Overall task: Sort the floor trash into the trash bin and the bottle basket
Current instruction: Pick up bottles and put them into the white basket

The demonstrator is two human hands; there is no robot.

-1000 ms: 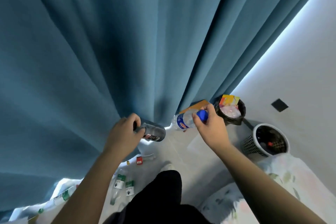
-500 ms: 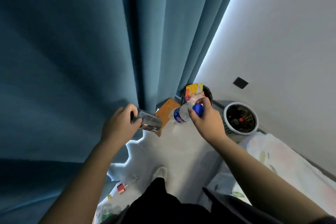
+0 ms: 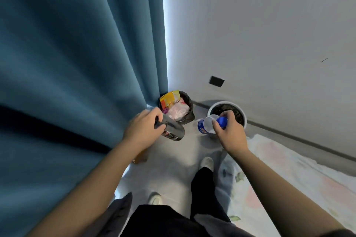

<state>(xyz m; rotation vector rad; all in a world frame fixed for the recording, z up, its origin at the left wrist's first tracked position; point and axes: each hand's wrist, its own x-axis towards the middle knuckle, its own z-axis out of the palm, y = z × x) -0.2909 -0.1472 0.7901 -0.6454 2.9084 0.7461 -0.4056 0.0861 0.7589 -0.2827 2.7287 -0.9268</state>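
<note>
Blue-capped clear bottle (image 3: 207,124), seen from the head view, lay sideways in the right hand (image 3: 230,135). The fingers pinched its cap end just right of the trash bin (image 3: 189,114), at the near rim of the white bottle basket (image 3: 244,116). The left hand (image 3: 143,127), forearm stretched forward, gripped a tilted dark bottle (image 3: 174,132) just in front of the trash bin.

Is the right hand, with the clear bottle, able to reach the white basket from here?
Probably yes: the right hand holds the clear bottle right beside the white basket, and nothing stands between them.
</note>
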